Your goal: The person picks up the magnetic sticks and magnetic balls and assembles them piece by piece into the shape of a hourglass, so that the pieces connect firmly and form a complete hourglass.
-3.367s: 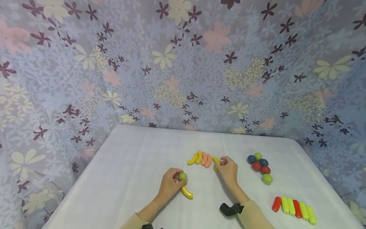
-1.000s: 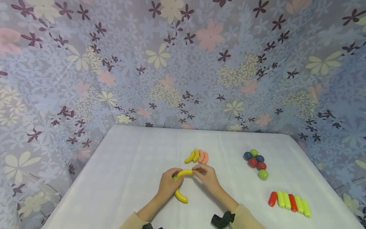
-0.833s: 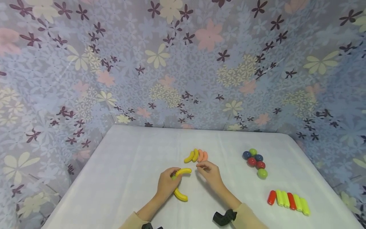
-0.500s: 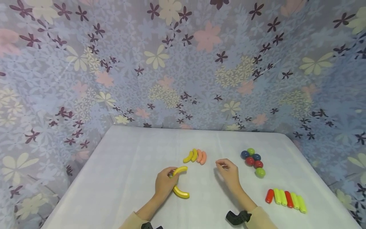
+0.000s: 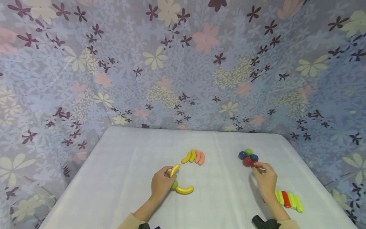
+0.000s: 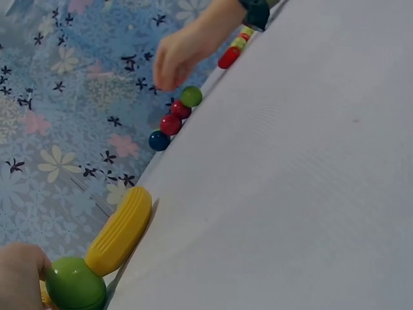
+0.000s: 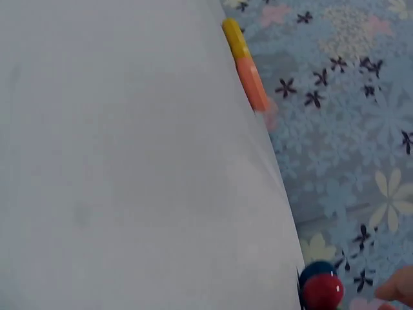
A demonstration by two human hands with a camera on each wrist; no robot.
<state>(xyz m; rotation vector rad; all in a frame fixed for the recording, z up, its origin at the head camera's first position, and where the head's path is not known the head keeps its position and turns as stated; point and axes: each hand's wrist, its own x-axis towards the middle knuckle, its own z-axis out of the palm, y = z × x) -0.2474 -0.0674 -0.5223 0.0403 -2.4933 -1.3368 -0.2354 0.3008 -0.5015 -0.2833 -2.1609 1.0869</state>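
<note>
My left hand (image 5: 162, 183) holds a green toy ball (image 5: 174, 185) with two yellow curved rods on it. One curved rod (image 5: 185, 190) sticks out to the right; the other curved rod (image 5: 175, 169) points up beside the fingers. The left wrist view shows the ball (image 6: 76, 283) between the fingers, with a ribbed yellow rod (image 6: 121, 232) against it. Far to the right, my right hand (image 5: 266, 179) hangs over a cluster of balls, fingertips close above a red ball (image 6: 181, 109) and a green ball (image 6: 191, 96). Nothing shows between its fingers.
Beyond the hands, yellow rods (image 5: 186, 157) and salmon-coloured curved rods (image 5: 202, 158) lie in a row. The cluster also has blue balls (image 5: 242, 155). Straight lime-green rods (image 5: 298, 204) and red rods (image 5: 286, 199) lie partly behind the right forearm. Patterned cloth hangs behind the table.
My right hand brought a yellow curved rod to the green ball, let go of it and moved right to the ball cluster. The left hand turned the joined piece slightly.
</note>
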